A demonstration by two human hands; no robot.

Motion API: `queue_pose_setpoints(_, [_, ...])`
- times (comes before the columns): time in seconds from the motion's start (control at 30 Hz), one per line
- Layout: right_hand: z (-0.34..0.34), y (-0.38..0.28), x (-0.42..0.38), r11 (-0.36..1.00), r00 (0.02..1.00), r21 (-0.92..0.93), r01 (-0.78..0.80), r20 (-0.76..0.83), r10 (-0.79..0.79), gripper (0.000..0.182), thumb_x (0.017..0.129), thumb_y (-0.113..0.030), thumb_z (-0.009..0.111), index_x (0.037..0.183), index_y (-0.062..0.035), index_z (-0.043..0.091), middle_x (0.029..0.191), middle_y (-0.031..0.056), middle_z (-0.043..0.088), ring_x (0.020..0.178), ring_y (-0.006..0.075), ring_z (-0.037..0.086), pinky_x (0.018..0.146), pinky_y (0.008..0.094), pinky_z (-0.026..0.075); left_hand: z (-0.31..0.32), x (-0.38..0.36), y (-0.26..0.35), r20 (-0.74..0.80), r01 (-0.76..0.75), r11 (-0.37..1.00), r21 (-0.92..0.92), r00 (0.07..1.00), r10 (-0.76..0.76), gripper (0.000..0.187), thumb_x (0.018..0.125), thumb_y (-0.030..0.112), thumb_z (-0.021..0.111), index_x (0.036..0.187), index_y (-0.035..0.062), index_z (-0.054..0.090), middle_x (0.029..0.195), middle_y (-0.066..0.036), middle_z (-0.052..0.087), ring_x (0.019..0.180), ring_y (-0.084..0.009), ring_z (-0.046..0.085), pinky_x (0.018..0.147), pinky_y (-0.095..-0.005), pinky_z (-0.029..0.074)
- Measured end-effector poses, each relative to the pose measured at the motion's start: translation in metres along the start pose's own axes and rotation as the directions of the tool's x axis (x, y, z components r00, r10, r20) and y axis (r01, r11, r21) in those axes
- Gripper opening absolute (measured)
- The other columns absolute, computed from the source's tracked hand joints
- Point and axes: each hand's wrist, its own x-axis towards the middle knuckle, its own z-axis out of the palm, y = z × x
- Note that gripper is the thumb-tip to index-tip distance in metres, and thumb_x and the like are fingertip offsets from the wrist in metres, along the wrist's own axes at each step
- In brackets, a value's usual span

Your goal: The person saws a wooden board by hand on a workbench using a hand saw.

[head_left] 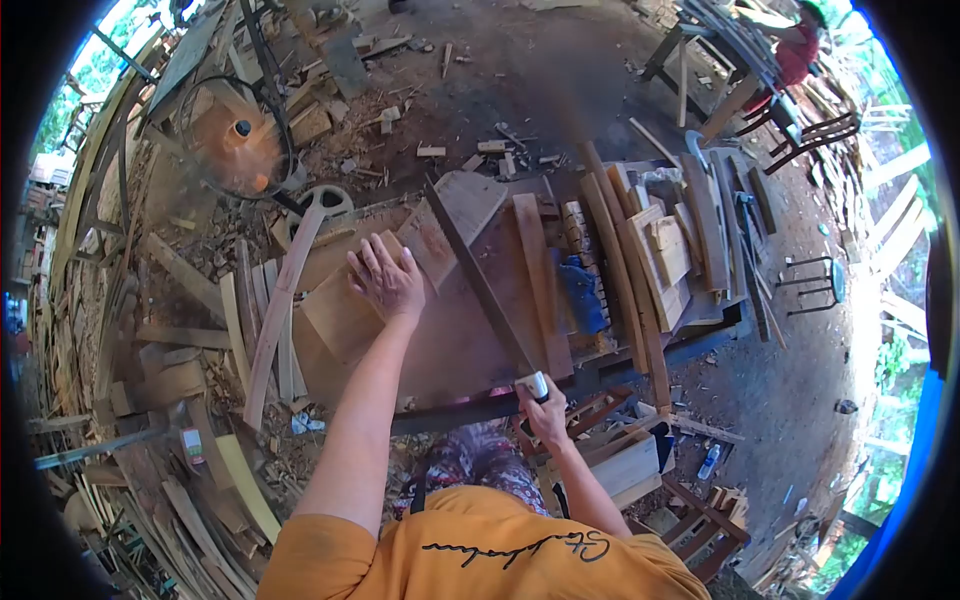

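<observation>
A long hand saw [478, 275] with a pale handle runs diagonally across the workbench [450, 350]. My right hand [543, 408] is closed round its handle at the bench's near edge. The blade reaches away to the upper left, over a wide board [465, 205]. Pressing flat on the board's left portion, my left hand [388, 280] has its fingers spread, with a small wood piece beside the fingertips. Whether the saw teeth touch the wood is not clear.
Stacked wood pieces [655, 250] and a blue cloth [582, 295] lie on the bench's right side. A round fan [238, 138] stands at the upper left. Offcuts litter the ground. Another person [793, 55] is at the upper right. A small metal-framed stool [818, 284] stands at the right.
</observation>
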Motion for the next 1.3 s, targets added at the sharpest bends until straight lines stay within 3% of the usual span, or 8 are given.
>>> queue_pose_setpoints(0.23, [-0.001,0.005,-0.035,0.990,0.987,-0.044,0.135,-0.081,-0.138,0.024,0.090,-0.025,0.073,0.098,-0.0037,0.064,0.071,0.0037,0.062,0.062,0.0077,0.056,0.058,0.0289,0.047,-0.027,-0.012,-0.003,0.130,-0.166,0.986,-0.035,0.977,0.169,0.082,0.085,0.048,0.063,0.151,0.0109,0.033,0.157,-0.019,0.026,0.146,-0.0443,0.020,0.112,-0.0618,0.021])
queue_pose_setpoints(0.4, [-0.008,-0.012,-0.058,0.962,0.977,-0.209,0.173,-0.085,-0.194,0.029,0.091,-0.030,0.072,0.103,-0.0046,0.064,0.083,0.0151,0.069,0.074,0.0198,0.066,0.072,0.0350,0.052,-0.031,-0.032,0.002,0.179,-0.148,0.986,-0.079,0.971,0.160,0.090,0.082,0.041,0.067,0.155,0.0102,0.025,0.161,-0.021,0.016,0.148,-0.0461,0.009,0.115,-0.0630,0.013])
queue_pose_setpoints(0.47, [-0.004,-0.011,-0.065,0.961,0.973,-0.201,0.188,-0.096,-0.211,0.029,0.091,-0.030,0.072,0.103,-0.0048,0.064,0.083,0.0149,0.069,0.074,0.0195,0.066,0.072,0.0351,0.052,-0.053,-0.031,0.014,0.362,-0.072,0.997,-0.021,0.929,0.075,0.093,0.082,0.039,0.068,0.156,0.0095,0.020,0.163,-0.023,0.009,0.150,-0.0466,0.001,0.117,-0.0632,0.007])
queue_pose_setpoints(0.7, [0.003,-0.015,-0.078,0.972,0.982,-0.190,0.137,-0.103,-0.158,0.029,0.087,-0.026,0.074,0.107,-0.0069,0.066,0.084,0.0058,0.070,0.074,0.0107,0.065,0.070,0.0303,0.054,-0.012,-0.038,-0.001,0.268,-0.138,0.988,-0.072,0.951,0.152,0.109,0.075,0.051,0.075,0.157,0.0126,0.016,0.163,-0.022,0.004,0.149,-0.0479,-0.002,0.115,-0.0674,0.009])
queue_pose_setpoints(0.77, [0.007,-0.017,-0.081,0.972,0.981,-0.200,0.127,-0.122,-0.153,0.029,0.089,-0.029,0.073,0.107,-0.0067,0.066,0.083,0.0059,0.070,0.071,0.0111,0.065,0.067,0.0305,0.054,-0.039,-0.038,0.004,0.365,-0.146,0.986,-0.083,0.916,0.167,0.110,0.072,0.050,0.076,0.157,0.0136,0.017,0.163,-0.023,0.004,0.149,-0.0484,-0.003,0.115,-0.0675,0.008])
queue_pose_setpoints(0.97, [0.013,-0.013,-0.076,0.977,0.972,-0.183,0.110,-0.185,-0.144,0.032,0.090,-0.032,0.072,0.106,-0.0057,0.066,0.084,0.0080,0.070,0.074,0.0121,0.064,0.071,0.0317,0.053,-0.053,-0.039,0.007,0.394,-0.168,0.985,0.027,0.908,0.144,0.102,0.076,0.049,0.071,0.157,0.0152,0.019,0.163,-0.024,0.008,0.149,-0.0476,0.002,0.117,-0.0642,0.008])
queue_pose_setpoints(1.07, [0.013,-0.017,-0.072,0.982,0.978,-0.181,0.054,-0.187,-0.089,0.033,0.090,-0.032,0.072,0.107,-0.0049,0.066,0.085,0.0080,0.070,0.076,0.0121,0.063,0.073,0.0326,0.052,-0.037,-0.032,0.000,0.150,-0.111,0.988,-0.107,0.981,0.127,0.072,0.086,0.043,0.065,0.149,0.0180,0.040,0.154,-0.015,0.033,0.143,-0.0389,0.028,0.112,-0.0568,0.025])
queue_pose_setpoints(1.3, [0.017,-0.009,-0.033,0.962,0.960,-0.147,0.231,-0.124,-0.250,0.022,0.088,-0.018,0.072,0.103,-0.0041,0.064,0.077,0.0002,0.064,0.067,0.0053,0.058,0.059,0.0264,0.049,-0.027,-0.011,0.000,0.002,-0.076,0.969,-0.233,0.997,0.079,0.045,0.097,0.027,0.051,0.139,0.0138,0.048,0.143,-0.017,0.045,0.128,-0.0402,0.043,0.107,-0.0544,0.033])
